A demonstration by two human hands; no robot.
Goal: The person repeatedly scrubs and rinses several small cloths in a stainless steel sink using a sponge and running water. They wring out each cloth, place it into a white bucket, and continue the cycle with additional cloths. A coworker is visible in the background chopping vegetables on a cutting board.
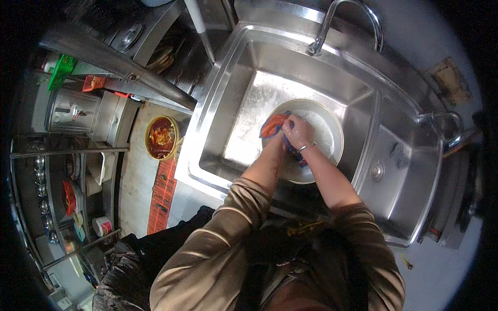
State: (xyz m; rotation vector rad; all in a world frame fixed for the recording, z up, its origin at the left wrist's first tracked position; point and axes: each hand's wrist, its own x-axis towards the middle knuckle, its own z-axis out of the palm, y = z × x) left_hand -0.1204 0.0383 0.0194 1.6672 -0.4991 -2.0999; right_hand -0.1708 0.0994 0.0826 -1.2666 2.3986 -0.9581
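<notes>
A wide round basin point(338, 134) with a pale rim holds sudsy water, standing in the large stainless steel sink bowl point(249, 89). Over it, my left hand point(287, 130) and my right hand point(301, 131) are together, gripping an orange cloth with blue edging point(273, 125). Most of the cloth bulges out left of the hands, and a part of it hangs below them towards the basin's near side. A metal bracelet point(307, 147) is on my right wrist. My left fingers are largely hidden behind the right hand.
A chrome faucet point(328, 27) rises at the sink's back edge. To the right lies a second sink bowl point(404, 171) with a drain and another faucet point(441, 115). Left of the sink, a round bucket point(177, 136) holds reddish liquid and scraps. Metal shelving point(70, 151) stands further left.
</notes>
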